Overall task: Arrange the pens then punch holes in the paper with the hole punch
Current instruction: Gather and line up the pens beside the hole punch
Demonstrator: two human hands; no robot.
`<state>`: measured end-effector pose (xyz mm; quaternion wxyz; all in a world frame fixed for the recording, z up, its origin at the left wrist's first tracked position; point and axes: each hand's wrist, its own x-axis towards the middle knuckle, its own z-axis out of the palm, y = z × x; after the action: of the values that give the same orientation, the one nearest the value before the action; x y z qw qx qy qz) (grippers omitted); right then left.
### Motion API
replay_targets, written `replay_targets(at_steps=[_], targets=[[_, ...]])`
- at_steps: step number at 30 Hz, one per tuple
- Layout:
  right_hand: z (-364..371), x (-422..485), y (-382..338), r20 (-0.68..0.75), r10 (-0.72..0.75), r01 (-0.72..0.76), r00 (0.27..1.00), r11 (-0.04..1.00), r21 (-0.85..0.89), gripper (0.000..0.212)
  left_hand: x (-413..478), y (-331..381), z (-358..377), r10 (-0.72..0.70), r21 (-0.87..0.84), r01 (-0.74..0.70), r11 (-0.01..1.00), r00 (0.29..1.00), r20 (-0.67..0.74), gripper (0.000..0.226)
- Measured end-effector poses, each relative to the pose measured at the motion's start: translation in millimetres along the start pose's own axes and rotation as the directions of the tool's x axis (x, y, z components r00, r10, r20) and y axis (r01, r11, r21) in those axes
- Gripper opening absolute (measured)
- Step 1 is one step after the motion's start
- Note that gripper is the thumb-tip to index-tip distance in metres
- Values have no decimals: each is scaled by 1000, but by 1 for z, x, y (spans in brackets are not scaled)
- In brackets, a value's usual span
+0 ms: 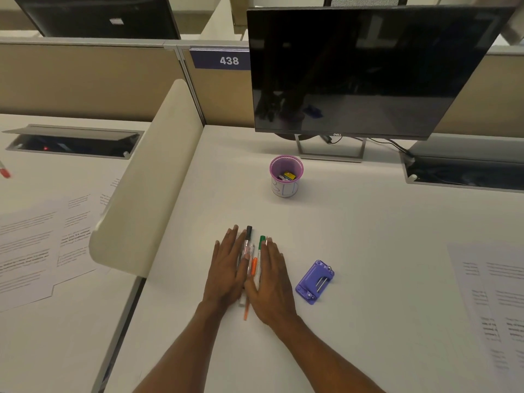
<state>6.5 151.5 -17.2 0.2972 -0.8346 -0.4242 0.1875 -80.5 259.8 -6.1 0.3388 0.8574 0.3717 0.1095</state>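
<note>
Pressing flat from both sides, my left hand (pixel 226 268) and right hand (pixel 272 282) bracket the pens (pixel 251 259) on the counter (pixel 368 251), each grip open-palmed, grasping nothing; hole punch (pixel 314 280) nearby.

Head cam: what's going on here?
A person is gathering the pens on the desk, with the left hand and right hand flat on either side, pressing them into a bundle. The purple hole punch lies untouched just right of the hands, and the paper sits at the desk's right edge. A pink cup stands further back, in front of the monitor. No punching yet.
</note>
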Motion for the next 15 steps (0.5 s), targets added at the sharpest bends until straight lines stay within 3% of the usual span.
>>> replay_targets(at_steps=[4,15], targets=[[5,-11,11,98,-122,138,988,973,-183,104,15,-7,-4,29,61,-34,998,997,77,61],[10,15,3,135,-180,215,974,921,-324,71,12,-16,-4,15,6,-16,1000,997,75,60]])
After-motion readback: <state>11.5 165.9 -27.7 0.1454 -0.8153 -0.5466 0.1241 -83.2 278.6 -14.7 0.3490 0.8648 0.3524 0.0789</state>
